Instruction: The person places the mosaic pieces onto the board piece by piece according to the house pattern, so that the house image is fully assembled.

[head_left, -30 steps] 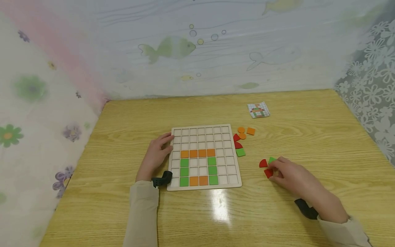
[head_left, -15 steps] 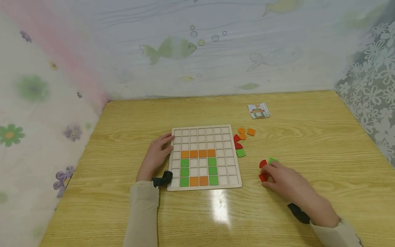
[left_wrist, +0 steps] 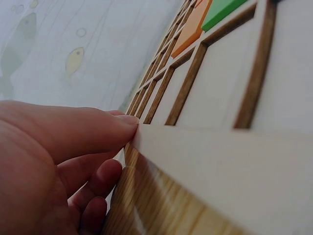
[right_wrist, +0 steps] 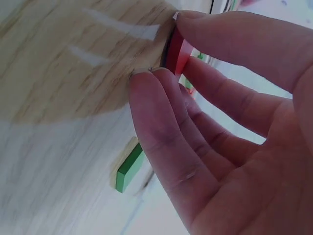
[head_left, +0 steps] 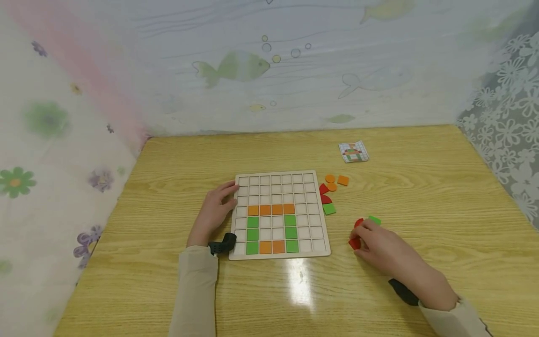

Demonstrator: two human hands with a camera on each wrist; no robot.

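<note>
In the head view a wooden grid board (head_left: pixel 306 231) lies on the table, with orange square tiles (head_left: pixel 265 210) and green square tiles (head_left: pixel 252 234) set in some of its cells. My left hand (head_left: pixel 214 209) is at the board's left side, thumb and fingertips touching its edge. Right of the board, my right hand (head_left: pixel 385 245) pinches a red quarter-circle tile (head_left: pixel 354 244) low over the tabletop. The right wrist view shows that red tile (right_wrist: pixel 178 55) between thumb and fingers. Another red tile (head_left: pixel 359 222), partly hidden, and a green tile (head_left: pixel 374 220) lie beside the right hand.
Along the board's right edge lie red tiles (head_left: pixel 326 199), a green tile (head_left: pixel 329 209), two orange discs (head_left: pixel 330 179) and an orange square (head_left: pixel 343 180). A small printed pattern card (head_left: pixel 353 152) lies farther back. A painted wall (head_left: pixel 294 93) stands behind the table.
My right hand has moved a little left, the red tile shifting left with it, and the green tile beside it shows more fully. The left hand and the board tiles stay put.
</note>
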